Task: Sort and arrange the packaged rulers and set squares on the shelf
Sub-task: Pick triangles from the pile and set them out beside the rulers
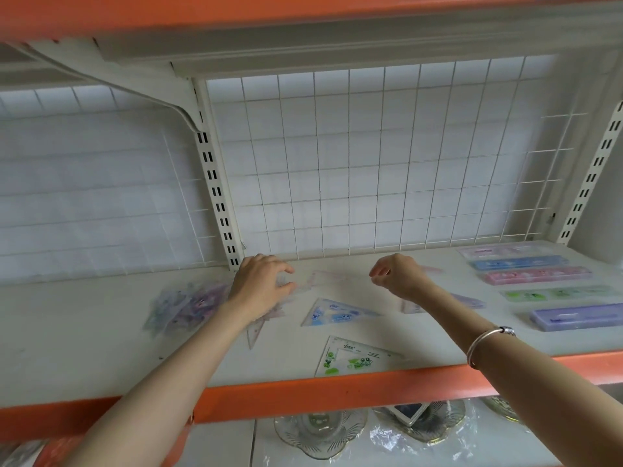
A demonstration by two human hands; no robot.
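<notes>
Pink set square [332, 280], pale and blurred, lies toward the back of the shelf [101, 348] in mid-frame, between the two hands. The left hand [261, 286] closes a narrow grip on its left corner. The right hand [394, 276] is curled at the other end; I cannot tell whether that grip holds anything. Nearer, a blue set square [337, 313] lies flat, and a green set square [354, 357] sits just beside the orange front lip [303, 396]. Boxed rulers [536, 276] line the right of the frame. Likely trouble: a forearm could sweep the green one off the lip. Print tops both nearer squares, too small to read.
</notes>
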